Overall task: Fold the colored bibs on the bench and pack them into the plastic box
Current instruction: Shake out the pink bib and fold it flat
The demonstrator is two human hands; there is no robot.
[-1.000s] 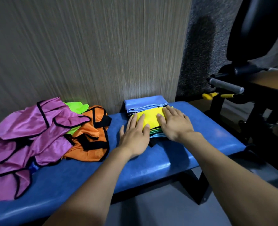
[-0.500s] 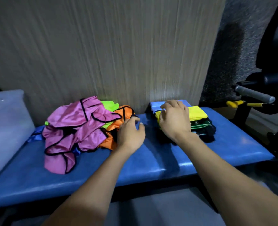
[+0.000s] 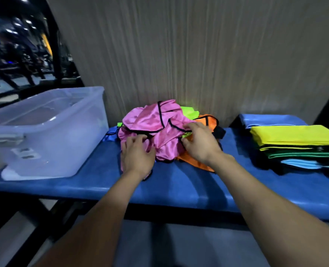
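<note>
Centrally, a loose heap of bibs lay on the blue bench (image 3: 179, 185) against the wall: a shiny pink bib (image 3: 152, 120) with black edging, crumpled on top, with a lime-green bib (image 3: 189, 112) and an orange bib (image 3: 208, 121) showing beneath and behind. The left hand (image 3: 137, 157) rested on the pink bib's near edge with fingers curled into the fabric, and the right hand (image 3: 200, 143) pinched a black-trimmed fold of the same bib. A clear plastic box (image 3: 44, 132) stood on the bench's left end, and a folded stack (image 3: 298, 145), yellow on top, then green and light blue, sat at the right.
</note>
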